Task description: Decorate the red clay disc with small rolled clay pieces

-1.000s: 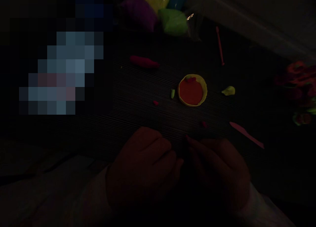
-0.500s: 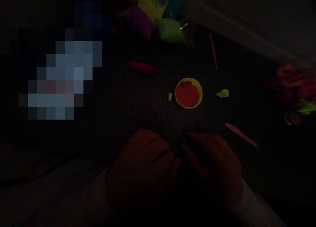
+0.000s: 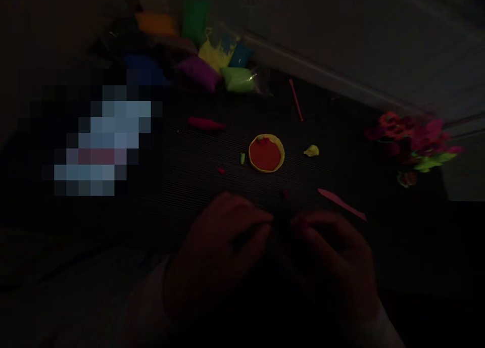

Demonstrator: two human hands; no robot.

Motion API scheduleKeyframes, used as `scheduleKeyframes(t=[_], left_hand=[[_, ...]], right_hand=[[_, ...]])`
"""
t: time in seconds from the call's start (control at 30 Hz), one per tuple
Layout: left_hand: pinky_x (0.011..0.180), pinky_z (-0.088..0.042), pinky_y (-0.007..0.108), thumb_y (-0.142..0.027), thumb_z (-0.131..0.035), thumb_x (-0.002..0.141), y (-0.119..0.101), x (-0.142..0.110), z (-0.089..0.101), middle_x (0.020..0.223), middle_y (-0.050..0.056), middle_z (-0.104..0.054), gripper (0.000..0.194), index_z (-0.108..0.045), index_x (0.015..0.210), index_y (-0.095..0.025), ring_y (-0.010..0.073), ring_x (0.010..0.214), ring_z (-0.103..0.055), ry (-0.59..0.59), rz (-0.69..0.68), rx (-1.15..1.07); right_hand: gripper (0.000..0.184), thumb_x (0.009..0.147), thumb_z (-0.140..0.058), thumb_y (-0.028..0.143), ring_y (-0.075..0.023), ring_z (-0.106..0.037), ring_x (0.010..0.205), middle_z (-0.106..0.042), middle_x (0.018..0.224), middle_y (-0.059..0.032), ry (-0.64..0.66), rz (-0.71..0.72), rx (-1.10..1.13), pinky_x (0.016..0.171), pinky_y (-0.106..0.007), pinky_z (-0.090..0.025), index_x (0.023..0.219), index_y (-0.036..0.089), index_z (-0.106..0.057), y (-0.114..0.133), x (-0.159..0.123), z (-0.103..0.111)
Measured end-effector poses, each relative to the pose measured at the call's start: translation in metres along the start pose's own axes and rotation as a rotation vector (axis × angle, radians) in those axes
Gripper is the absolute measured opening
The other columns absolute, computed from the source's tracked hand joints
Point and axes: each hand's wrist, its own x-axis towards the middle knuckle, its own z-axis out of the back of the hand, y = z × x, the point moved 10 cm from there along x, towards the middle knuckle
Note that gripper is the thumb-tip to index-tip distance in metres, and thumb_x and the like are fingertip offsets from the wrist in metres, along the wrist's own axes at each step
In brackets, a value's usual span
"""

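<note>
We see our right hand (image 3: 341,252) pinching a small pinkish-red bit of clay-like stuff (image 3: 299,224) between thumb and fingers, low over the dark ribbed tabletop (image 3: 170,171). Our left hand (image 3: 214,252) faces it, thumb and forefinger drawn close at the tips; in this gloom we cannot tell whether anything sits between them. The step in hand, as we judge it, is working that bit with the fingertips. The next move calls for a light pinch, so that the soft piece isn't flattened, and steady wrists. Just beyond the right fingertips lies a small dark-pink lump (image 3: 284,194). Farther out, past the gap between our hands, stands a round yellow-walled dish with a red-orange floor (image 3: 282,151), with a short light-green stub (image 3: 242,158) beside it. A flat pink plastic knife (image 3: 342,204) lies near the right hand, outward of its knuckles
</note>
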Motion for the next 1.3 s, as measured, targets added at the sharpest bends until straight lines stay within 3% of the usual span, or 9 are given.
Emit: scheduleKeyframes(t=[0.13, 0.23, 0.37, 0.53, 0.7, 0.87, 1.07, 1.17, 1.3], left_hand=[[0.063, -0.045, 0.019, -0.017, -0.058, 0.072, 0.006, 0.004, -0.022, 0.078, -0.003, -0.062, 0.014, -0.066, 0.082, -0.023, 0.009, 0.071, -0.057, 0.148, 0.237, -0.352], [0.059, -0.043, 0.016, -0.019, -0.06, 0.071, 0.005, 0.0, -0.041, 0.079, -0.004, -0.062, 0.012, -0.067, 0.08, -0.024, 0.0076, 0.069, -0.057, 0.26, 0.353, -0.579], [0.06, -0.042, 0.014, -0.017, -0.063, 0.068, 0.007, -0.007, -0.056, 0.078, -0.005, -0.061, 0.01, -0.068, 0.074, -0.023, 0.0056, 0.068, -0.055, 0.302, 0.459, -0.761], [0.062, -0.041, 0.012, -0.014, -0.063, 0.067, 0.009, -0.011, -0.068, 0.073, -0.006, -0.06, 0.009, -0.068, 0.069, -0.021, 0.0043, 0.068, -0.054, 0.316, 0.528, -0.903], [0.063, -0.042, 0.014, -0.017, -0.064, 0.067, 0.011, -0.012, -0.069, 0.072, -0.006, -0.061, 0.004, -0.067, 0.066, -0.02, 0.0055, 0.068, -0.055, 0.299, 0.538, -0.919], [0.062, -0.045, 0.018, -0.019, -0.06, 0.07, 0.01, -0.004, -0.061, 0.075, -0.005, -0.064, 0.006, -0.066, 0.071, -0.02, 0.0085, 0.069, -0.058, 0.279, 0.461, -0.699], [0.072, -0.044, 0.026, -0.021, -0.057, 0.075, -0.002, 0.026, -0.026, 0.083, -0.002, -0.062, 0.01, -0.064, 0.082, -0.02, 0.0118, 0.078, -0.056, 0.05, 0.102, 0.063], [0.076, -0.042, 0.031, -0.023, -0.054, 0.077, -0.007, 0.033, -0.029, 0.084, 0.001, -0.06, 0.012, -0.062, 0.085, -0.018, 0.0157, 0.082, -0.052, 0.003, -0.038, 0.366], [0.077, -0.04, 0.036, -0.028, -0.051, 0.079, -0.002, 0.036, -0.044, 0.085, 0.004, -0.058, 0.016, -0.06, 0.088, -0.017, 0.019, 0.084, -0.049, 0.064, -0.05, 0.502]], right_hand=[[0.008, 0.075, -0.056, 0.024, -0.0063, -0.056, 0.076, -0.059, 0.08, 0.0057, 0.06, 0.002, 0.289, 0.066, -0.016, -0.046, 0.081, 0.029, -0.059, 0.0, -0.007, -0.006], [0.009, 0.075, -0.056, 0.024, -0.0065, -0.052, 0.08, -0.052, 0.084, 0.0046, 0.08, 0.033, 0.334, 0.069, -0.018, -0.044, 0.082, 0.029, -0.06, 0.001, -0.012, -0.008], [0.013, 0.077, -0.054, 0.023, -0.0068, -0.051, 0.081, -0.049, 0.087, 0.0043, 0.098, 0.042, 0.375, 0.071, -0.019, -0.042, 0.085, 0.031, -0.059, 0.0, -0.018, -0.009], [0.015, 0.076, -0.054, 0.02, -0.0073, -0.052, 0.081, -0.052, 0.085, 0.0039, 0.093, 0.1, 0.334, 0.071, -0.019, -0.043, 0.086, 0.031, -0.059, 0.006, -0.02, -0.006], [0.02, 0.075, -0.055, 0.016, -0.0095, -0.054, 0.08, -0.058, 0.083, 0.003, 0.07, 0.213, 0.12, 0.068, -0.021, -0.046, 0.089, 0.03, -0.059, 0.019, -0.021, 0.005], [0.017, 0.073, -0.057, 0.016, -0.0115, -0.058, 0.076, -0.063, 0.081, 0.0025, 0.068, 0.266, -0.131, 0.064, -0.023, -0.047, 0.085, 0.028, -0.06, 0.03, -0.015, 0.015], [0.008, 0.071, -0.061, 0.025, -0.012, -0.061, 0.072, -0.066, 0.077, 0.0033, 0.012, 0.138, -0.248, 0.066, -0.025, -0.048, 0.078, 0.026, -0.063, 0.016, 0.029, 0.033], [0.011, 0.069, -0.062, 0.029, -0.0125, -0.061, 0.068, -0.067, 0.075, 0.002, 0.054, 0.05, -0.213, 0.06, -0.025, -0.048, 0.078, 0.022, -0.063, -0.002, 0.05, 0.029], [0.012, 0.072, -0.059, 0.029, -0.0129, -0.06, 0.073, -0.067, 0.08, 0.0018, 0.095, 0.095, -0.332, 0.064, -0.026, -0.047, 0.082, 0.023, -0.063, -0.006, 0.055, 0.022]])
